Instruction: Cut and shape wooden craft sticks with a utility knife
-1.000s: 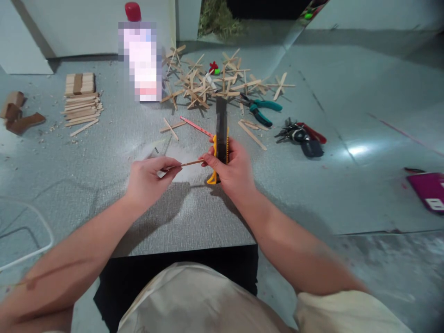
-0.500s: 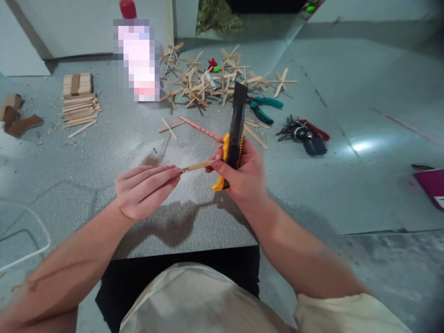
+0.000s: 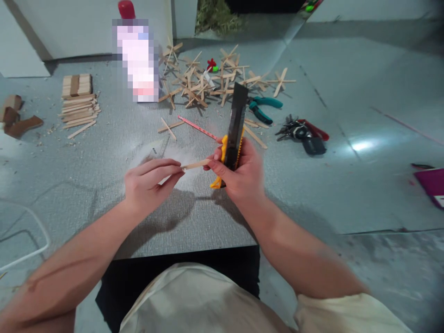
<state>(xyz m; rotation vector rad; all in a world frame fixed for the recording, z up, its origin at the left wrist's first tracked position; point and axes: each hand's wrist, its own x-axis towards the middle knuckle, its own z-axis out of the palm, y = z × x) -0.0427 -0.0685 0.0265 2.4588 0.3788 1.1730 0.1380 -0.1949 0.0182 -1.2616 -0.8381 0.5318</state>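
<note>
Between my two hands a flat wooden craft stick [image 3: 196, 164] is held nearly level above the table. My left hand [image 3: 152, 182] pinches its left end with the fingertips. The thumb and forefinger of my right hand [image 3: 243, 169] grip the other end. That same hand also keeps a black and yellow utility knife [image 3: 233, 138] against the palm, its wide black end pointing up and away from me. Beyond the hands lie two crossed sticks [image 3: 169, 128], a pink ruler [image 3: 197, 127] and a clear set square [image 3: 160, 147].
Several joined stick crosses [image 3: 196, 88] lie at the back beside a blurred bottle [image 3: 140, 60] with a red cap. Teal pliers [image 3: 265, 108] and keys [image 3: 301, 134] are to the right. Stacked sticks [image 3: 79, 99] and brown paper scraps [image 3: 19, 118] sit at the left.
My left hand has turned and shifted slightly right and up along the stick, and the stick has rolled a little. My right hand with the knife has barely moved.
</note>
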